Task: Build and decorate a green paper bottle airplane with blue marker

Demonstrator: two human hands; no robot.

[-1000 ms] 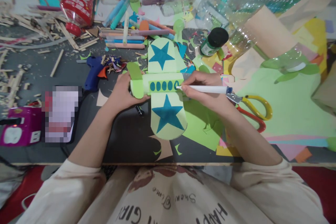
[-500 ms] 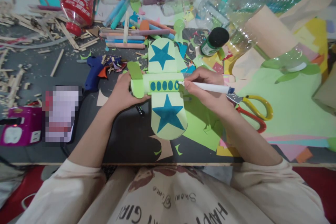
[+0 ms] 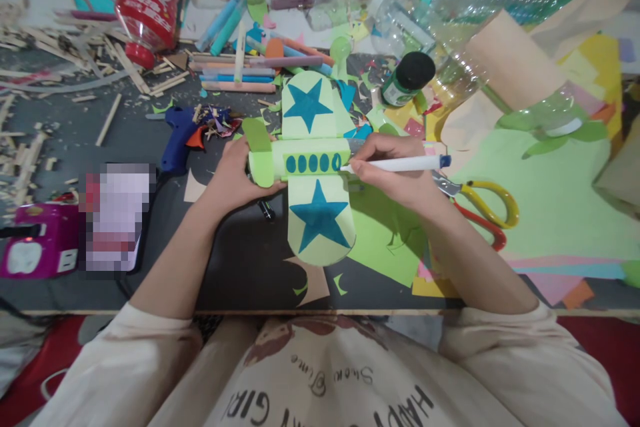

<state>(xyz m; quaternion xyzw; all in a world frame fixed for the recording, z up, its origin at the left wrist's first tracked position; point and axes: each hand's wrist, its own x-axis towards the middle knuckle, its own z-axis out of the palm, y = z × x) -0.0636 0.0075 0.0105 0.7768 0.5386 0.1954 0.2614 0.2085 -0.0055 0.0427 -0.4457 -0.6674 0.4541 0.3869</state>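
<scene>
A light-green paper airplane model [image 3: 305, 149] lies in front of me, a blue star on each wing and a row of blue ovals along its body. My left hand [image 3: 234, 177] is wrapped round the tail end and steadies it. In my right hand [image 3: 393, 163] is a white marker [image 3: 403, 163] with a blue end. Its tip rests at the rightmost oval, which is outlined and partly filled. Scissors [image 3: 480, 207] with yellow and red handles lie beside my right wrist. Under the near wing is a green paper sheet [image 3: 385, 233].
A blue glue gun [image 3: 177, 140], a phone [image 3: 120, 217] and a purple box [image 3: 40, 240] lie to the left among wood sticks. Several markers [image 3: 235, 73], a dark-capped jar [image 3: 410, 77] and plastic bottles [image 3: 150, 7] stand or lie behind. Paper sheets [image 3: 560, 193] cover the right side.
The marker's tip has shifted slightly down along the last oval, and its blue end has swung up and to the right. The left hand and the airplane stay nearly still.
</scene>
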